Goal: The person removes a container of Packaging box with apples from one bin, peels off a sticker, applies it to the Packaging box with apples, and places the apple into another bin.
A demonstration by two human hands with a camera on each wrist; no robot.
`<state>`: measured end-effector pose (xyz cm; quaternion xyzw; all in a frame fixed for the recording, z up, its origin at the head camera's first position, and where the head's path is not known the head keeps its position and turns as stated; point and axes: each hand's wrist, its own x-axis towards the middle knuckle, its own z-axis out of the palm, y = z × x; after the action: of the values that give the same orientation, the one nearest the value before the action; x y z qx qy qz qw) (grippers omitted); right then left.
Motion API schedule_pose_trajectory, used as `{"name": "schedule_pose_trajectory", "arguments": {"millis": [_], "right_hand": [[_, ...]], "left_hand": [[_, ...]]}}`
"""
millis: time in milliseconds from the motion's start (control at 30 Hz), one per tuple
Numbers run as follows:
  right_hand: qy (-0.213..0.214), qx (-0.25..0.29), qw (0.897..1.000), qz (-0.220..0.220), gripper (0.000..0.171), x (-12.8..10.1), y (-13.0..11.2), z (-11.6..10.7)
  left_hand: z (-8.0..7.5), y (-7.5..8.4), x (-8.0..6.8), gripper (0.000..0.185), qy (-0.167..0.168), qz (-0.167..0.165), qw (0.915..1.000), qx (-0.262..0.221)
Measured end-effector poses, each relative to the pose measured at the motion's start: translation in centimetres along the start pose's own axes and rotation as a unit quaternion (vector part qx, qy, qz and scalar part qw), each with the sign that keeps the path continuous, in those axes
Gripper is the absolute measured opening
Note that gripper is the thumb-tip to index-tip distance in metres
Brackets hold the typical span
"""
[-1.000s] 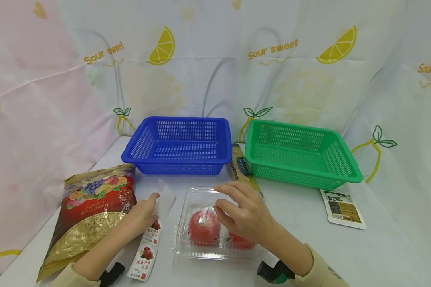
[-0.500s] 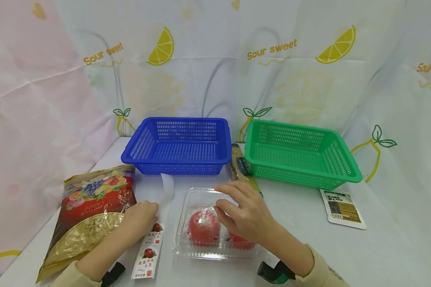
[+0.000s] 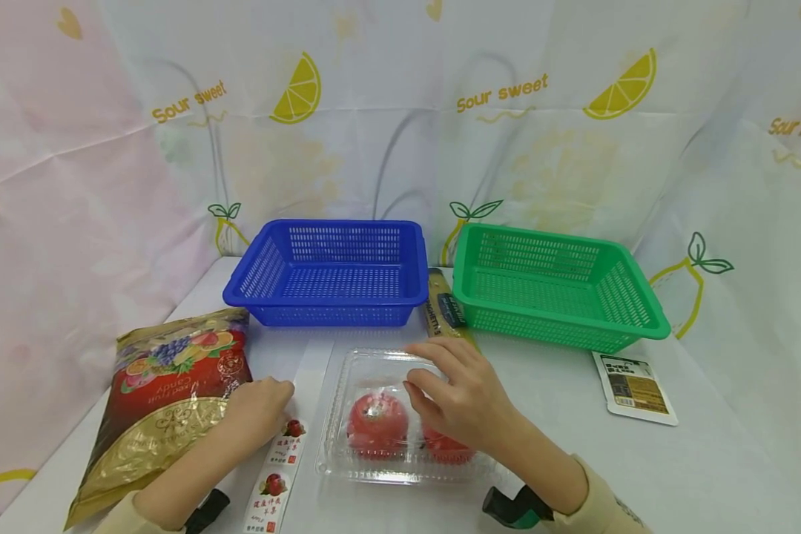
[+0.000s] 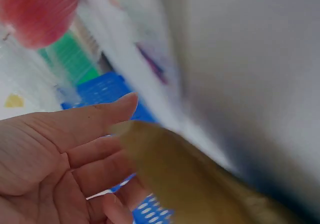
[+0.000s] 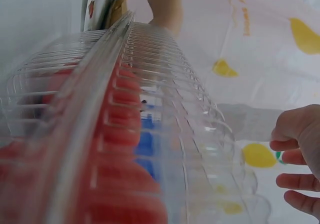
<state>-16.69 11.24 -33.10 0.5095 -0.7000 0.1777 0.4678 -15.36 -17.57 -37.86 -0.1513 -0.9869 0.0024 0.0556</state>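
The clear clamshell [image 3: 400, 415] (two red apples inside) is touched by the right hand [image 3: 463, 404], fingers loosely spread. Left of it, the label strip [image 3: 280, 463] is pinned by the left hand [image 3: 256, 408], fingers curled. Its thin, slippery plastic is probably best gripped at the stiffer rim.

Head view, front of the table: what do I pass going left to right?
Candy bag → left hand → label strip → clear clamshell of red fruit → right hand → small white packet.
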Motion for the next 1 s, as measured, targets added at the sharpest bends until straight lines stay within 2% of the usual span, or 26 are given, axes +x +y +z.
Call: {"name": "schedule_pose_trajectory", "arguments": {"millis": [100, 233, 400, 533, 633, 767, 867, 933, 1000], "right_hand": [[-0.003, 0.001, 1.0, 0.002, 0.019, -0.1, 0.1, -0.1], [-0.005, -0.003, 1.0, 0.002, 0.019, -0.3, 0.1, -0.1], [-0.006, -0.01, 1.0, 0.005, 0.02, -0.5, 0.2, -0.2], [-0.013, -0.015, 1.0, 0.013, 0.021, -0.6, 0.4, -0.5], [-0.008, -0.016, 1.0, 0.015, 0.021, -0.6, 0.4, -0.7], [0.007, -0.014, 1.0, 0.015, 0.022, -0.5, 0.4, -0.9], [0.014, -0.012, 1.0, 0.013, 0.023, -0.4, 0.5, -0.9], [0.01, -0.013, 1.0, 0.017, 0.024, -0.4, 0.8, -0.8], [0.003, -0.014, 1.0, 0.023, 0.023, -0.4, 1.1, -0.8]], "left_hand": [[-1.3, 0.6, -0.1, 0.017, 0.006, -0.006, 0.9999, -0.006], [-3.4, 1.7, -0.3, 0.019, 0.01, -0.018, 0.9991, -0.036], [-6.3, 3.1, -0.9, 0.023, 0.009, -0.034, 0.9935, -0.108], [-7.7, 3.8, -0.9, 0.023, -0.003, -0.017, 0.9817, -0.19], [-8.0, 4.1, -0.6, 0.03, -0.027, 0.004, 0.9659, -0.257], [-7.9, 4.5, 0.7, 0.043, -0.059, 0.035, 0.9412, -0.331], [-7.6, 4.7, 2.0, 0.046, -0.089, 0.065, 0.9177, -0.382], [-7.3, 5.0, 3.0, 0.048, -0.117, 0.078, 0.8979, -0.417], [-7.2, 5.2, 4.0, 0.05, -0.141, 0.086, 0.8826, -0.44]]}}
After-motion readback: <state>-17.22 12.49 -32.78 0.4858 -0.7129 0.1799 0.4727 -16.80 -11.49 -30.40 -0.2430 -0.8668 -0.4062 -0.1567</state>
